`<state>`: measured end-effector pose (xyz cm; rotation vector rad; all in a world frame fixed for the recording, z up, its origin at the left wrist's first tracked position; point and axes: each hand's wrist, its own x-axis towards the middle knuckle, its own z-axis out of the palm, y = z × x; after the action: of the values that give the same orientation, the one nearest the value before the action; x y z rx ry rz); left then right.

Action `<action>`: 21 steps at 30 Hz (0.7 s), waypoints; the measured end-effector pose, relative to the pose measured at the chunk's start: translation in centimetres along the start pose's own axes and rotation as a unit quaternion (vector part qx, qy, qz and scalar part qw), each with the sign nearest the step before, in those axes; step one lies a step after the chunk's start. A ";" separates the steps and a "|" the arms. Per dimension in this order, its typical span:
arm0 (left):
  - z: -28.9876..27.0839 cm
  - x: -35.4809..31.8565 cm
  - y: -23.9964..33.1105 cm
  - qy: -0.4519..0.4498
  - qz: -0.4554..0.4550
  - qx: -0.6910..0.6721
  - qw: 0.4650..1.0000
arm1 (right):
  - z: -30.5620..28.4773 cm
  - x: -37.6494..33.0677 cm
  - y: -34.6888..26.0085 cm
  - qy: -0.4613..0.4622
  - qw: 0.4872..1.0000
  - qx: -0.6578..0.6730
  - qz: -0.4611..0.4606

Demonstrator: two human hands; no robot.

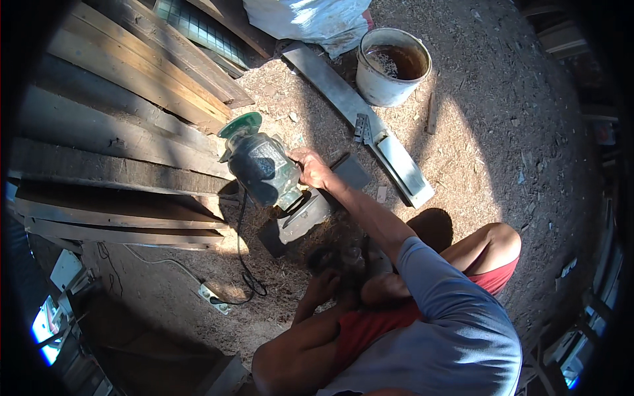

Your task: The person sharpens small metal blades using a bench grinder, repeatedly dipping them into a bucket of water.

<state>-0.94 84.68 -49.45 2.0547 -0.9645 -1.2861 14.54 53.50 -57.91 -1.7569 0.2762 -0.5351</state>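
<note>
Lettering: any marks on machine point(264, 171) or strip point(212, 298) too small to read from this view; pale mottled patch noted on machine casing, poss. glare or wear (can't tell which).

Counted: 1 machine, 1 strip, 1 bucket point(383, 90), 1 sack point(310, 23), 1 hinge point(361, 127), 1 stick point(432, 112), 1 gridded sheet point(198, 30), 2 cords, i.e. 1 black cord point(242, 254) & 1 pale cord point(165, 259). Boards point(119, 125) at L: several, stacked, exact qty not countable in shadow.

Hands: R hand point(314, 170) closed on side of machine, w/ fingers partly hidden behind casing. L hand point(322, 287) low by the feet in deep shade; opening & contents can't be told.

Machine pos.: ctr-left, tilted, between board ends & R hand, just above dark slab point(300, 221) in view; contact w/ slab not determinable. Black cord run down from machine, looped on floor point(475, 132) near strip.

Mat'ls: machine casing rounded, dark green-grey, dusty, w/ flat round green disc point(244, 122) at top end. Boards of rough wood, long, grey-brown, a few edges yellowish in sun. Bucket round, whitish, stained rusty brown inside, w/ pale flecks. Hinge perforated, metallic, on long grey bar point(323, 76) near pale boxy length point(406, 168). Sack white, crinkled. Floor of bare dirt, littered w/ chips.
</note>
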 end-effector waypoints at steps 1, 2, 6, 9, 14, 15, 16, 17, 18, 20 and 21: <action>0.6 1.9 1.0 -0.016 0.032 -0.006 0.999 | -2.9 -0.2 2.6 0.008 0.995 0.082 0.063; 0.3 1.6 1.1 -0.016 0.015 -0.002 1.000 | -2.6 0.0 2.2 -0.004 0.997 0.061 0.040; -0.2 -0.4 0.5 -0.010 -0.043 -0.003 0.999 | -1.5 0.7 -2.7 0.022 0.997 -0.047 -0.058; -0.1 -0.1 0.9 -0.012 -0.033 -0.006 0.999 | -2.2 1.2 -2.3 -0.034 0.997 -0.039 -0.065; 0.5 0.8 0.6 -0.008 0.019 -0.025 0.999 | -3.8 2.1 -1.1 -0.073 0.948 0.294 0.095; 0.4 0.2 0.0 0.001 0.018 -0.026 0.999 | -3.4 2.8 -2.4 -0.073 0.923 0.346 0.151; 0.1 0.0 -0.2 0.006 0.021 -0.026 0.999 | -2.9 3.3 -3.3 -0.058 0.930 0.320 0.169; -0.4 -0.4 -0.6 0.008 0.030 -0.043 0.999 | -2.2 3.9 -4.4 -0.044 0.936 0.295 0.187; -1.4 -0.3 -0.3 0.005 0.048 -0.058 0.997 | -2.5 4.5 -4.1 -0.034 0.950 0.243 0.196; -5.0 0.3 0.7 0.018 -0.024 -0.135 0.990 | -3.0 5.7 -3.0 -0.032 0.963 0.166 0.208; -8.0 1.1 1.3 0.027 -0.111 -0.199 0.973 | -3.6 6.1 -2.1 -0.036 0.965 0.143 0.216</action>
<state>6.34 83.50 -45.82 1.9043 -0.4139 -1.3957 17.86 48.12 -53.99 -1.3772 0.4917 -0.1823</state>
